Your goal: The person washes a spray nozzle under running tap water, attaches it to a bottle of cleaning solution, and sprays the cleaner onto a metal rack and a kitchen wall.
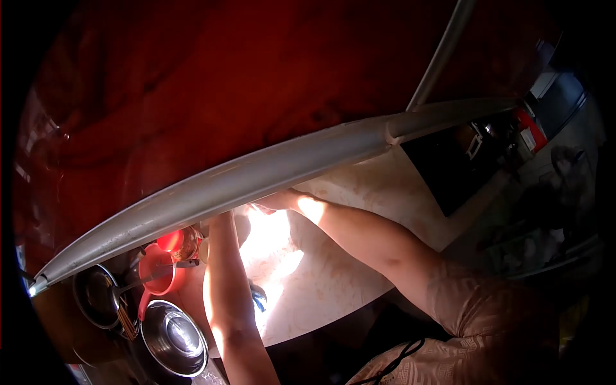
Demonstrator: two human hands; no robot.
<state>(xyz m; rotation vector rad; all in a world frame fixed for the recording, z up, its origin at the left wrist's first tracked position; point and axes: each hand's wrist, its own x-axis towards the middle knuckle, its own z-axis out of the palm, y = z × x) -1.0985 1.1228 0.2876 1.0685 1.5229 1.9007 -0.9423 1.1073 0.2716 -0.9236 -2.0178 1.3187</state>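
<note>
Both forearms reach forward over a pale countertop (346,256) and pass under the metal edge (256,176) of a red cabinet. The fingers of my left hand are hidden behind that edge; only the forearm shows. Of my right hand (276,201) a part near the wrist is visible just below the edge, its fingers mostly hidden. Glaring sunlight washes out the counter between the arms. A small blue item (258,298) lies beside the left forearm.
Left of the left forearm are a red-handled pan or dipper (157,273), a shiny metal bowl (173,339), a dark pan (96,295) and a jar (187,244). The red cabinet front (212,83) hangs low overhead. A black cooktop-like surface (443,170) lies at right.
</note>
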